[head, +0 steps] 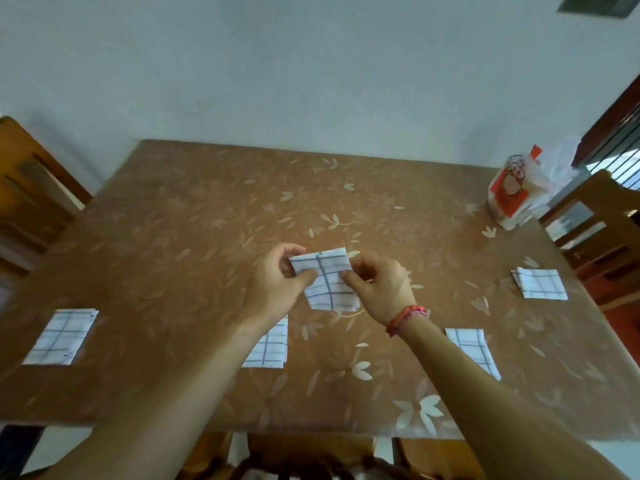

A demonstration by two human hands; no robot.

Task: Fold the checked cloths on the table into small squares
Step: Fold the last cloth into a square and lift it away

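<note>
Both hands up over mid-table (pixel 207 209). Left hand (pixel 277 285) pinches the checked cloth (pixel 327 278) at its left edge, right hand (pixel 381 285) pinches the right edge; cloth is off the surface, partly folded. Four folded cloths lie flat: far left (pixel 62 336), near centre (pixel 270 348), right (pixel 472 351), far right (pixel 540 284). Bag (pixel 512 192) at the far right corner.

Left hand (pixel 277 284), right hand (pixel 379 289) — pinch grips

Cloths (pixel 328 282): white, dark-blue check. Table (pixel 207 220) cover: brown, pale leaf print. Right wristband (pixel 407 316): red. Far-right bag (pixel 512 192): white, orange.
</note>
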